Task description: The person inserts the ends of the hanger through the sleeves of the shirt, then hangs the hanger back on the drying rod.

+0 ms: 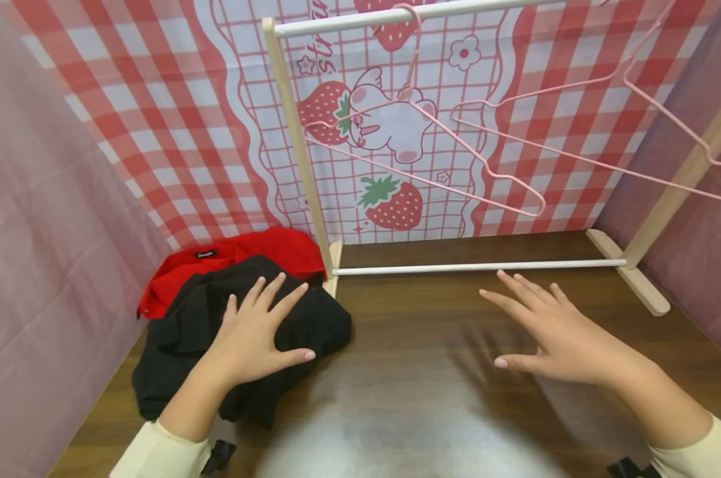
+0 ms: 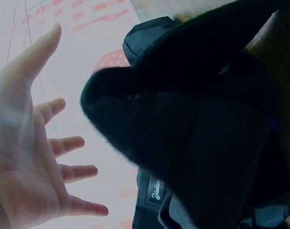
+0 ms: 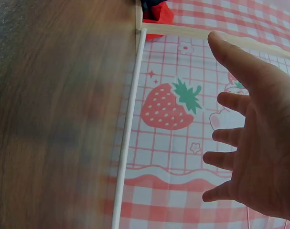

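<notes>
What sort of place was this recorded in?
Probably a small staged booth rather than an ordinary room: a strawberry-print cloth backs it, a plain curtain closes the left side, and a low rack with hangers stands inside.

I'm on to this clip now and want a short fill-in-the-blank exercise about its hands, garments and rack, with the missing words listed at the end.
1. Nearer the left hand than the red garment lies the ____ garment.
2. The hangers on the rack are ____ in colour.
3. The right hand, its fingers spread, holds ____.
4. The fruit printed on the backdrop behind the rack is the ____.

Missing words: black; pink; nothing; strawberry.
</notes>
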